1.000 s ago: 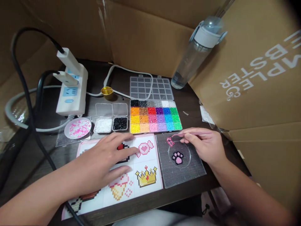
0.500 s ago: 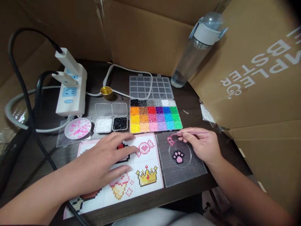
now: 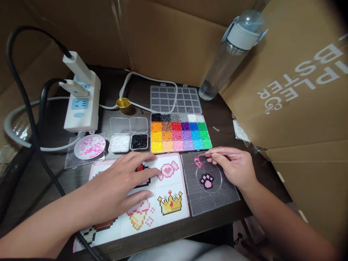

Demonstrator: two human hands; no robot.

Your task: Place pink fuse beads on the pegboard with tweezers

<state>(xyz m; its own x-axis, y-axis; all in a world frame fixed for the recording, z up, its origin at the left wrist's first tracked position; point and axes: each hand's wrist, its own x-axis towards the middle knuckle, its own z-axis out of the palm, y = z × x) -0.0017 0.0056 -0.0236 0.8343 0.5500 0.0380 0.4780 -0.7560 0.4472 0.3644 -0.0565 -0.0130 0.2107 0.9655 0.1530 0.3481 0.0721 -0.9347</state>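
Observation:
My left hand (image 3: pixel 126 183) lies with its fingers spread on a sheet of pixel patterns (image 3: pixel 165 194). Its index fingertip rests beside the pink candy picture (image 3: pixel 168 170), left of and above the gold crown. In a pinch, my right hand (image 3: pixel 231 165) holds pink tweezers (image 3: pixel 221 154) over the top of a clear pegboard (image 3: pixel 194 201). The tweezer tips are at a small outline of pink beads (image 3: pixel 198 162). Whether a bead sits between the tips is too small to tell. Below that outline lies a black and pink paw of beads (image 3: pixel 207 181).
Behind the pegboard stands a bead box (image 3: pixel 181 134) with many colours. White beads (image 3: pixel 119 144) and black beads (image 3: pixel 139 141) fill two small boxes. A dish of pink and white beads (image 3: pixel 89 146), a gold cup (image 3: pixel 123 105), a power strip (image 3: pixel 83 103) and a bottle (image 3: pixel 228 54) surround them.
The view has shifted slightly. Both hands keep nearly the same places, and the tweezer tips stay at the pink bead outline.

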